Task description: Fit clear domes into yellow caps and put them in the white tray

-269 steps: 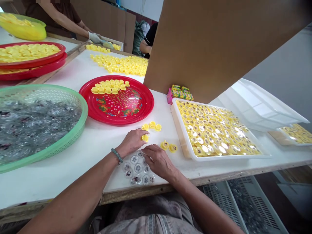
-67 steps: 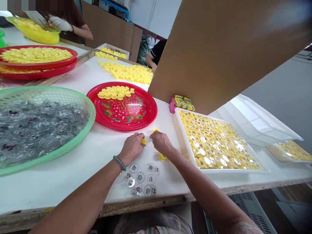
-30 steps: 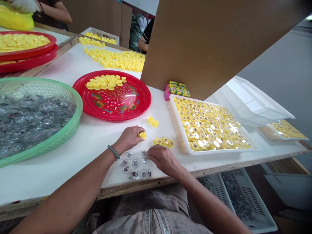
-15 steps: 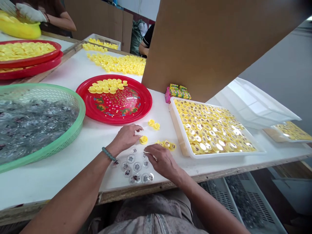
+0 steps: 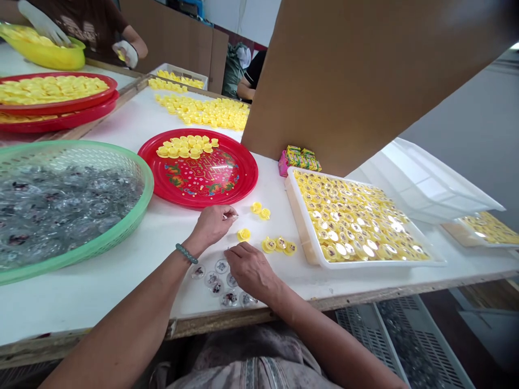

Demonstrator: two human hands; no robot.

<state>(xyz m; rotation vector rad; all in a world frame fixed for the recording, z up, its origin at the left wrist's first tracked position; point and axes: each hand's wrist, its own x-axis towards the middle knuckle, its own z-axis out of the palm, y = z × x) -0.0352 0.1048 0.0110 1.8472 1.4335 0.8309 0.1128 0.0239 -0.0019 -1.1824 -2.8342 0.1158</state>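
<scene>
My left hand point(image 5: 214, 224) is pinched closed above the white tabletop, near the red tray's front edge. A thin pale edge shows at its fingertips, too small to name. My right hand point(image 5: 249, 270) is closed with its fingertips down on a clear plastic disc, mostly covered by the fingers. Several clear discs with small dark printed pictures point(image 5: 221, 266) lie in front of me, some under the right hand. A single yellow plastic cup-shaped piece point(image 5: 244, 234) sits between my hands. Two more yellow pieces point(image 5: 265, 214) lie beyond it. To the right, three yellow pieces with picture discs point(image 5: 280, 244) touch in a row.
A green basket point(image 5: 148, 186) of clear discs stands left. The red tray point(image 5: 247, 183) holds yellow pieces. At right is a white tray point(image 5: 295, 208) full of finished-looking yellow pieces, beside small colourful boxes point(image 5: 302, 159) and a cardboard panel point(image 5: 324, 81). A gloved co-worker point(image 5: 89, 32) sits far left.
My right hand has moved left and down over the clear discs. My left hand has drawn slightly away from the single yellow piece, its fingers now pinched. The co-worker's gloved hands have separated.
</scene>
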